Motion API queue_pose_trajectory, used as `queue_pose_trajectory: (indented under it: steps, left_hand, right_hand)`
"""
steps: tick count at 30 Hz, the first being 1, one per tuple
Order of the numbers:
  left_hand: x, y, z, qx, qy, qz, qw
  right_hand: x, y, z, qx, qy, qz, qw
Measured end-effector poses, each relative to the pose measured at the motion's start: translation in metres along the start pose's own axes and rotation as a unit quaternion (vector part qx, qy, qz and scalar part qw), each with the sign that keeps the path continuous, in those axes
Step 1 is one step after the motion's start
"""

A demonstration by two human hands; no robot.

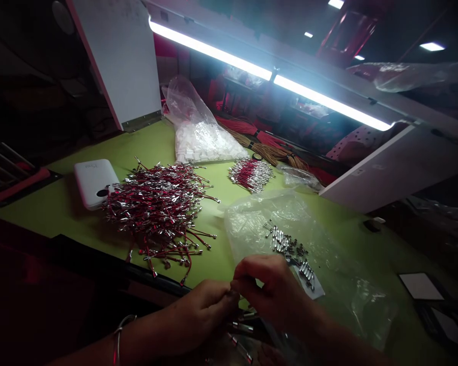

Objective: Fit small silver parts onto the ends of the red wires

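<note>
My left hand (206,310) and my right hand (270,290) meet at the fingertips above the near edge of the green table (61,208). Whatever lies between the fingertips is hidden. Just beyond my right hand, small metal terminals (284,243) lie scattered on a transparent plastic bag (248,223). Further metal pieces (240,328) show below my hands. To the left stands a large tangled heap of red wires with crimped metal terminals (160,218), and a smaller bundle of the same wires (251,175) lies behind the bag.
A bag of white plastic parts (198,137) and coils of red and tan wire (267,147) lie at the back. A white power bank (95,183) sits on the left. A fluorescent lamp (267,71) hangs overhead between white panels.
</note>
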State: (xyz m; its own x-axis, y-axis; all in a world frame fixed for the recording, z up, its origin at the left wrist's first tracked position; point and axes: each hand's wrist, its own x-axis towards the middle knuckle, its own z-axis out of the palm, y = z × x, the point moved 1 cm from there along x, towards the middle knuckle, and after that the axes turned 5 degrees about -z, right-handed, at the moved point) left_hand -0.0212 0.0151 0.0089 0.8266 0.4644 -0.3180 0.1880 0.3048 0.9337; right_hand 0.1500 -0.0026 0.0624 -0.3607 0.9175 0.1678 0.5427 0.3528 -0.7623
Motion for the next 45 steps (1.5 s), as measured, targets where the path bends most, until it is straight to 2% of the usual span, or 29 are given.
queue_pose_trajectory:
  steps: [4, 10, 14, 17, 19, 22, 24, 29, 36, 41, 43, 45]
  left_hand:
    - [-0.003, 0.0, 0.003, -0.005, -0.012, 0.002, 1.0]
    - [-0.004, 0.009, 0.003, 0.01, -0.016, 0.001, 1.0]
    - [-0.003, 0.011, 0.001, 0.008, -0.016, -0.005, 1.0]
    - [-0.003, 0.01, 0.001, 0.004, -0.022, -0.005, 1.0]
    - [-0.004, 0.009, 0.001, 0.001, -0.027, -0.007, 1.0]
    - [-0.005, 0.009, 0.002, -0.003, -0.029, -0.01, 1.0]
    - [-0.005, 0.009, 0.001, -0.006, -0.029, -0.009, 1.0]
    - [-0.006, 0.008, 0.001, -0.005, -0.041, -0.013, 0.999]
    - [-0.007, 0.005, 0.008, 0.01, -0.041, -0.006, 0.999]
    - [-0.01, 0.014, 0.009, 0.031, -0.031, -0.008, 0.999]
    - [-0.011, 0.02, 0.004, 0.061, -0.011, 0.003, 0.998]
    - [-0.011, 0.028, -0.006, 0.132, 0.022, 0.024, 0.991]
  right_hand:
    - [-0.006, -0.001, 0.006, -0.063, 0.009, -0.024, 0.998]
    - [-0.01, 0.01, 0.006, 0.071, 0.064, 0.065, 0.993]
    - [-0.013, 0.006, 0.003, 0.058, 0.102, 0.026, 0.993]
    - [-0.015, 0.004, 0.005, 0.062, 0.097, 0.014, 0.993]
    - [-0.016, 0.005, 0.007, 0.112, 0.08, 0.047, 0.989]
    - [-0.016, 0.011, 0.011, 0.228, 0.069, 0.134, 0.962]
    - [-0.016, 0.013, 0.012, 0.255, 0.072, 0.162, 0.951]
    - [-0.016, 0.01, 0.009, 0.158, 0.074, 0.121, 0.977]
    - [-0.02, 0.002, 0.009, 0.03, 0.032, 0.044, 0.998]
    - [-0.016, 0.003, 0.01, 0.073, 0.018, 0.085, 0.994]
    - [-0.015, 0.011, 0.007, 0.105, 0.029, 0.092, 0.99]
    - [-0.016, 0.025, 0.003, 0.086, 0.062, 0.074, 0.992]
